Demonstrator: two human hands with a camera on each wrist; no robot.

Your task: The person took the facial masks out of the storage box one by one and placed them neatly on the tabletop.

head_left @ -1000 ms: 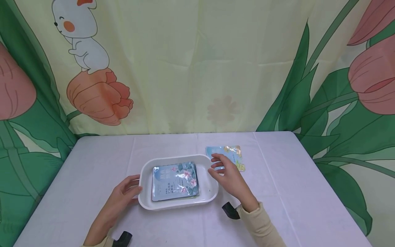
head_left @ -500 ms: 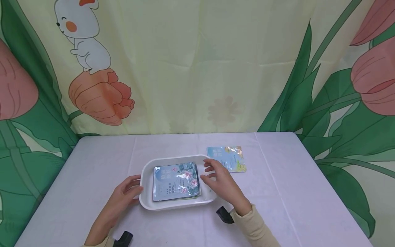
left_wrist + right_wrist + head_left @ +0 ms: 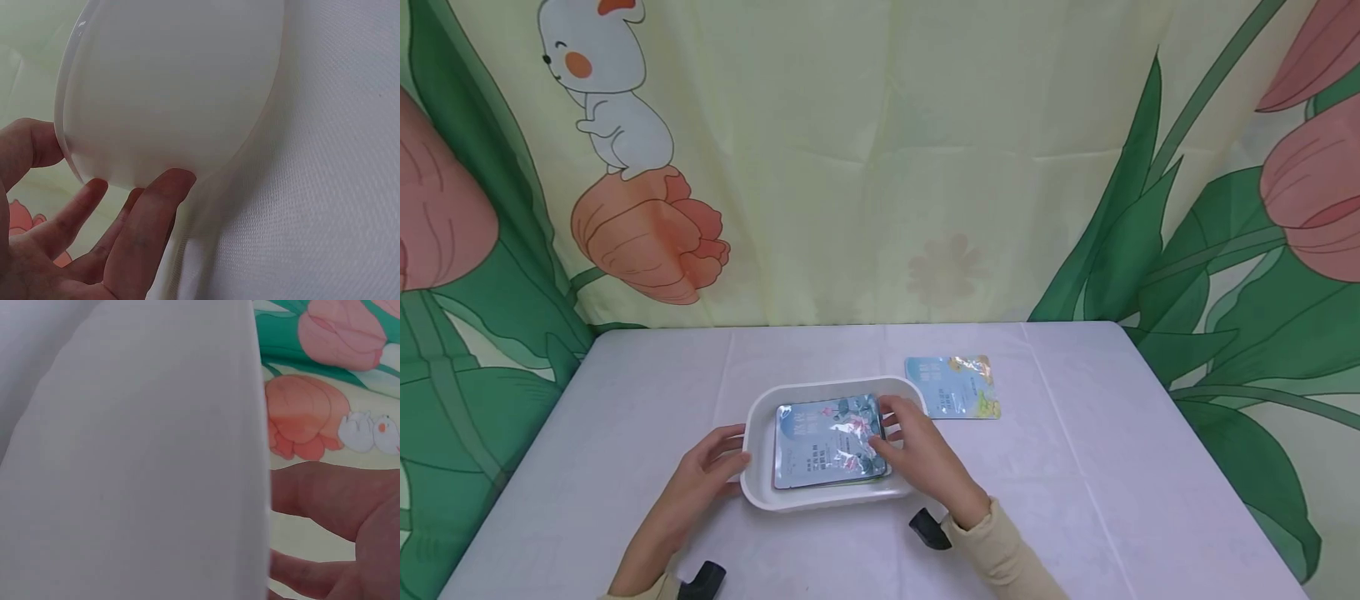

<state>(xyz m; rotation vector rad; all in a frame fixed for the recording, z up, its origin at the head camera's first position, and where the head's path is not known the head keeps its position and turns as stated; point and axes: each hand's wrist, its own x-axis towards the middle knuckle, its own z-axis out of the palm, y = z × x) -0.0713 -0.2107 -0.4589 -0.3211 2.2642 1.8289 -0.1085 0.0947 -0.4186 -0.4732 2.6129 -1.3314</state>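
A white tray with a raised rim stands on the table, holding a stack of shiny blue face mask packets printed with flowers. My left hand grips the tray's left end; in the left wrist view its fingers press against the outer wall. My right hand reaches over the tray's right rim. Its thumb and index finger are spread at the right edge of the stack, with the thumb tip overlapping the top packet. In the right wrist view the tray wall hides those fingertips.
Another blue face mask packet, with yellow flowers, lies on the tablecloth behind the tray's right corner. Beyond the table's far edge hangs a curtain printed with tulips and a rabbit. Black wrist-camera mounts sit near both sleeves.
My right hand has moved left and down from the tray's right rim to the edge of the packet stack, uncovering the lone packet behind. The left hand has stayed on the tray.
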